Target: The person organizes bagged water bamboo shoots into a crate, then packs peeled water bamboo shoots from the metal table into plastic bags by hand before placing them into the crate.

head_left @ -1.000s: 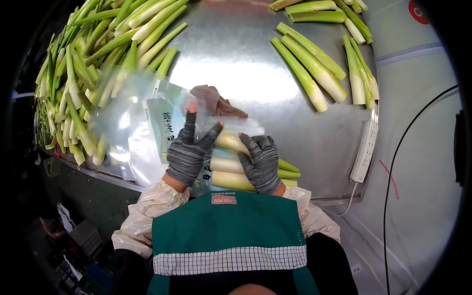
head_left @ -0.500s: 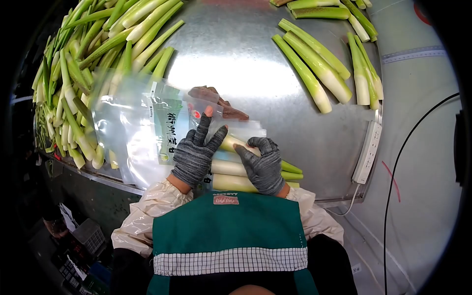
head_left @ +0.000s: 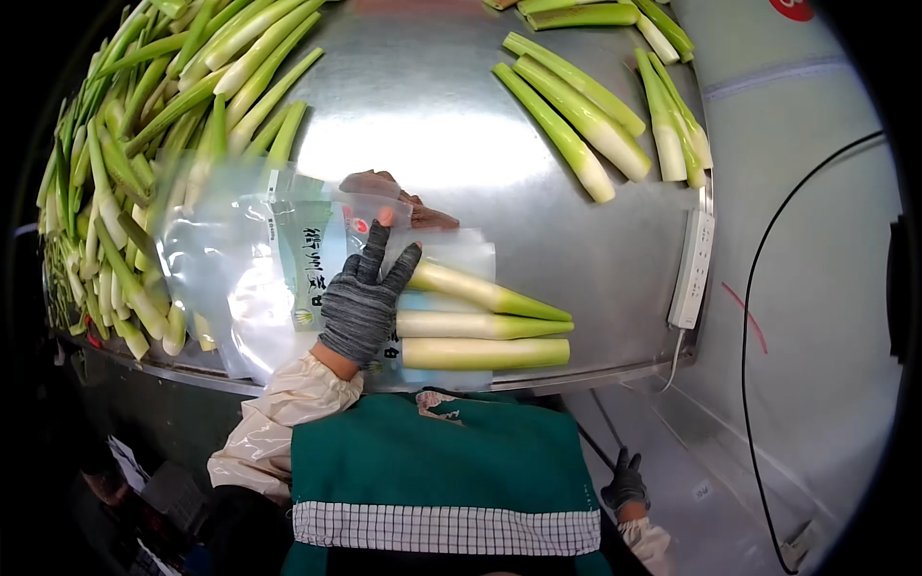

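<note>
Across the middle of the view stretches the metal table (head_left: 432, 144), its contents sitting slightly farther left in view than a half second ago. Below it, the green apron (head_left: 432, 461) has changed too: its top edge, smooth before, is now creased around the pink label (head_left: 444, 408). A large heap of green-and-white stalks (head_left: 125, 221) covers the table's left end, and clear printed bags (head_left: 259, 278) lie partly over its near side.

Right of the bags' green print, three pale stalks (head_left: 485, 326) lie roughly side by side on clear plastic, thick ends toward the left hand (head_left: 357, 305). They show along their whole length now; earlier the right hand (head_left: 626, 482) covered part of them. That hand has left the stalks and is down past the table's near edge, right of the apron. Its fingers look partly bent; whether it holds anything I cannot tell. The gloved left hand remains on the bags, two fingers spread apart, pressing rather than gripping. Just beyond its fingertips is a crumpled brown thing (head_left: 432, 218), partly under plastic.
</note>
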The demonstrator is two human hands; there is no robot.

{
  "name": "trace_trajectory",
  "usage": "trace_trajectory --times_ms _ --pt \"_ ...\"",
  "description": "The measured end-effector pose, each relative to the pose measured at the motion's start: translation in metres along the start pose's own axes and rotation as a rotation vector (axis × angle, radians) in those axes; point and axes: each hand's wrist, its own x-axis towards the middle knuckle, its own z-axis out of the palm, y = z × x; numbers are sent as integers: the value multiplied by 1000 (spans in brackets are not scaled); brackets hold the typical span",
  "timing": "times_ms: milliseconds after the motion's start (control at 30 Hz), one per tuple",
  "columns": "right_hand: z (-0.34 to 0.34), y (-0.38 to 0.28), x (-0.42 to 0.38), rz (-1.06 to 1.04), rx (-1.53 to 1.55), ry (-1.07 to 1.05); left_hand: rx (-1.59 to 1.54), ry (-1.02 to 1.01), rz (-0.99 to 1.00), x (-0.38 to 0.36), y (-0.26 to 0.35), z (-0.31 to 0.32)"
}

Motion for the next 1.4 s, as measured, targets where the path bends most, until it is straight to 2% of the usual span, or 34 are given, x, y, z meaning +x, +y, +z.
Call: trace_trajectory --times_ms 67,133,200,233,267,367,433,533,600,767,833,867,933,1000,1033,1100,1133,1200,1233,1267,1300,1367,1400 --pt "25 14 35 6 770 139 22 -40 -21 -7 1 -3" --pt "-44 -32 21 -155 830 249 -49 -16 -3 -1 1 -7" --pt "-98 -96 16 -525 897 658 -37 39 25 -4 -5 3" --pt "-131 -126 8 -734 768 807 -41 30 29 -3 -3 0" --pt "-161 -158 2 -878 889 803 -44 18 32 -4 -2 -2" --pt "-198 -214 25 -1136 675 943 -37 9 18 -4 -2 -1" --pt "-216 -241 31 -1203 600 992 -9 7 14 -3 -2 0" --pt "-229 -267 34 -1253 589 936 6 11 7 -3 0 -1" --pt "-229 -277 40 -1257 604 715 -3 7 7 -3 0 -1" --pt "-227 -282 49 -1278 804 669 -31 24 18 -2 -1 1" --pt "-223 -282 53 -1206 984 464 -22 36 16 -2 -1 2" --pt "-222 -279 53 -1202 986 467 -24 36 20 -2 -1 1" --pt "-226 -263 50 -1067 1001 737 -5 21 14 -2 0 0" --pt "-244 -211 22 -947 1018 624 -20 33 17 -2 -1 2" --pt "-245 -181 10 -961 1098 568 -32 35 14 -3 -2 2" --pt "-220 -100 -4 -1012 1191 363 -39 28 14 -2 -2 1" --pt "-188 -79 -4 -1228 1459 203 -43 16 11 -2 -1 1" --pt "-125 -36 -5 -1635 1962 -394 -17 21 17 -2 -3 3" --pt "-87 -18 2 -994 1637 -243 8 18 22 -2 -3 3" --pt "-49 2 10 -480 1249 -353 4 14 36 -4 -3 2" --pt "-50 -3 10 -476 1254 -346 -13 -1 30 -3 -4 2" --pt "-64 -6 12 -148 1146 11 -32 -11 10 0 -3 0" --pt "-71 -21 8 -236 1122 238 -18 -18 6 -2 -2 -4"
